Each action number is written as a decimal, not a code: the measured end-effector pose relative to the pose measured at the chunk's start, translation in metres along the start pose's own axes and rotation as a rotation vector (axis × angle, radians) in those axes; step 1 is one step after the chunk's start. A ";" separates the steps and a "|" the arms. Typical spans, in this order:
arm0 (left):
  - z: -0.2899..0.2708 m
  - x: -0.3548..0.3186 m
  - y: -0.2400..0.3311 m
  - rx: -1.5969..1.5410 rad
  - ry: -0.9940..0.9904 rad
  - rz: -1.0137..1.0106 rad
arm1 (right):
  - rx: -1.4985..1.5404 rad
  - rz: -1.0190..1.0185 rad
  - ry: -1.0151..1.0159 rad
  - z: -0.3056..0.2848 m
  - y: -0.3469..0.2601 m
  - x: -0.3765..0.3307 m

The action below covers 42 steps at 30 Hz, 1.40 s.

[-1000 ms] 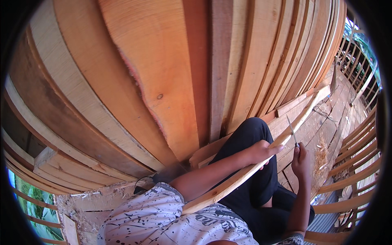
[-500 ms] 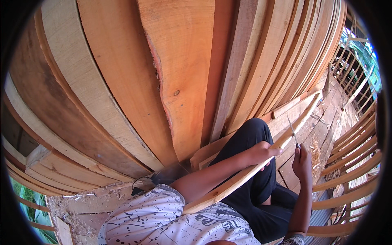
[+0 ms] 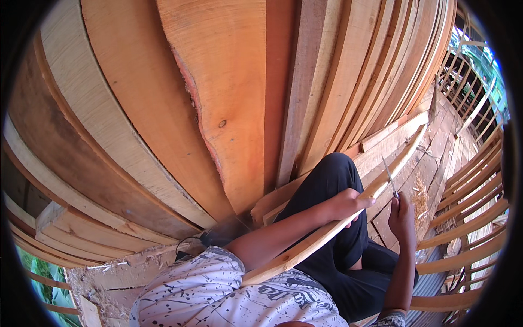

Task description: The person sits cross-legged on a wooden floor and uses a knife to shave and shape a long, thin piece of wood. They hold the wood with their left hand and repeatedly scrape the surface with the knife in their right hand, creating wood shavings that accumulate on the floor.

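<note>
Gripping a long wooden strip (image 3: 327,231) across the lap, the left hand (image 3: 348,204) stays clamped midway; the right hand (image 3: 402,215), closed on a knife (image 3: 390,177), has lifted its blade slightly since a second ago, between shaving strokes, beside stacked planks (image 3: 218,98).

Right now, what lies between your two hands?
In the head view, the wooden strip runs between left hand and right hand, which holds a knife.
</note>
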<state>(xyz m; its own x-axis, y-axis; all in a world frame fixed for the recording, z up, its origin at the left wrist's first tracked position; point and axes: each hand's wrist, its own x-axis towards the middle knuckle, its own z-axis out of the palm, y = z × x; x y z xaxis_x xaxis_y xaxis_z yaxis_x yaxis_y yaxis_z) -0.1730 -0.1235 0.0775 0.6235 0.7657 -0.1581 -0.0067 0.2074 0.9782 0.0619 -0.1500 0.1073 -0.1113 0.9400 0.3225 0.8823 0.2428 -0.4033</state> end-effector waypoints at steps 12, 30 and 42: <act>0.008 0.005 -0.006 -0.019 -0.023 -0.015 | 0.031 -0.011 0.007 0.003 0.010 -0.010; 0.025 0.041 -0.019 0.017 -0.134 -0.054 | 0.104 0.058 0.053 0.016 0.066 -0.020; 0.047 0.139 -0.002 -0.879 -0.566 -0.592 | 0.031 0.099 0.044 -0.021 0.165 0.036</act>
<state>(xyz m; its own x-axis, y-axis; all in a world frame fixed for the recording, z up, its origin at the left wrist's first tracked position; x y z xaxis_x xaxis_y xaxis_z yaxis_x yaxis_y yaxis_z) -0.0498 -0.0462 0.0604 0.9634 0.0812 -0.2553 0.0028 0.9498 0.3127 0.2127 -0.0815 0.0705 -0.0031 0.9485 0.3167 0.8732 0.1569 -0.4613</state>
